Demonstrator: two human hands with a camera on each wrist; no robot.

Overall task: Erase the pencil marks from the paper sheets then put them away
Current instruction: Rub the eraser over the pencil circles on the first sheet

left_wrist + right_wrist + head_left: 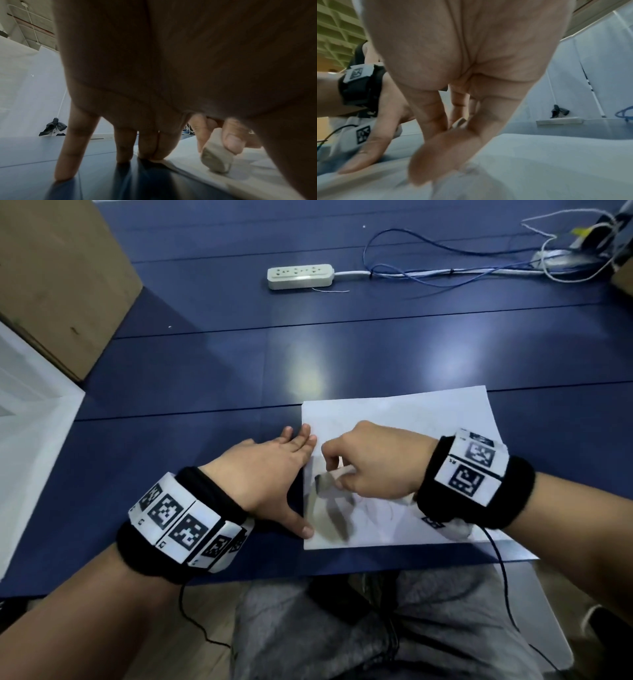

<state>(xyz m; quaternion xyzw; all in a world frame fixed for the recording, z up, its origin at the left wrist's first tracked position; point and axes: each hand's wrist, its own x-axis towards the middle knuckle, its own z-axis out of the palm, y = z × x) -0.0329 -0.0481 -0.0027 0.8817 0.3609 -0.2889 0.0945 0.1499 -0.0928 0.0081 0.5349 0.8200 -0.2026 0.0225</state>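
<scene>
A white paper sheet [404, 419] with faint pencil lines lies at the near edge of the blue table [205, 364]. My left hand [274, 463] lies flat with straight fingers, fingertips [154, 152] and thumb pressing the sheet's left edge. My right hand [363, 460] pinches a white eraser [216, 155] with a grey, dirty tip that touches the paper [248, 169]. In the head view the eraser [325, 482] looks blurred. In the right wrist view my right hand's fingers [440, 147] curl down over the sheet [547, 162].
A brown cardboard box [58, 278] stands at the far left, with a white surface [30, 446] beside it. A white power strip [299, 277] and loose cables [462, 265] lie across the far side of the table. My grey trousers [376, 628] show below the table edge.
</scene>
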